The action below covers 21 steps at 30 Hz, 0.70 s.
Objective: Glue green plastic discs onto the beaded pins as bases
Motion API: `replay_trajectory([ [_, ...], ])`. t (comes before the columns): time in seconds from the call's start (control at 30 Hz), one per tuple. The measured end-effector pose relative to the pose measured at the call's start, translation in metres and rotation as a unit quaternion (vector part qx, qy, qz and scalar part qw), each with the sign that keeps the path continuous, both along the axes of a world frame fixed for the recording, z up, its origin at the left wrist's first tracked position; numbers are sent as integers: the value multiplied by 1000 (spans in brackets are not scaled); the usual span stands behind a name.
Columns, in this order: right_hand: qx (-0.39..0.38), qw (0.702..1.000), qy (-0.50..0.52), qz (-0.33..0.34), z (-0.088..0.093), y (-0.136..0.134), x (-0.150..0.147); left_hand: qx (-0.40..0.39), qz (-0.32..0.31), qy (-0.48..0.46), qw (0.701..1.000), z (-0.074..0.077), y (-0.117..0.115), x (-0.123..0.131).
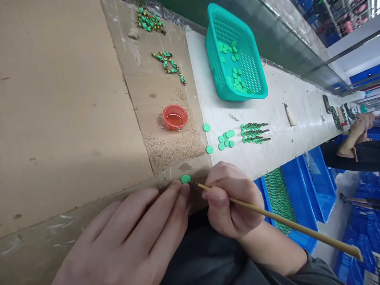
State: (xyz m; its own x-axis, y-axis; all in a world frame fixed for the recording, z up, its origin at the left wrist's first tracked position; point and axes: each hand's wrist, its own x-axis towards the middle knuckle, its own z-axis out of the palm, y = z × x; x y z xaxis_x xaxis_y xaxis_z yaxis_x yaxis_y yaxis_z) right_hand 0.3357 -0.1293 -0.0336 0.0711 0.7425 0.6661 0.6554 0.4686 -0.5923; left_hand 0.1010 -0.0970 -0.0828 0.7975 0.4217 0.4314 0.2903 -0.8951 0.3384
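Note:
My left hand (139,233) lies flat at the bench's near edge, fingers stretched out, fingertips touching a small green disc (185,179) on the cardboard. My right hand (231,202) is closed round a thin bamboo brush (285,222), whose tip rests beside the disc. A small red cup (175,117) of liquid stands on the cardboard beyond. More green discs (226,139) lie loose on the white surface, next to three rows of stacked green pieces (254,132).
A teal basket (252,79) holding green discs stands at the back. Green-and-yellow pieces (169,65) lie on the cardboard. Blue bins (299,198) with green parts sit below the bench edge. Another person's hands (360,126) rest at the far right.

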Motion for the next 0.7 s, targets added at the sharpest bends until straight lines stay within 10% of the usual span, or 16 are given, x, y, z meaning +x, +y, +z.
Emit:
replay_trajectory([
  [0.7,-14,1000,21,-5,-1,0,-1,-21,-1,15,1000,3,-2,-2],
])
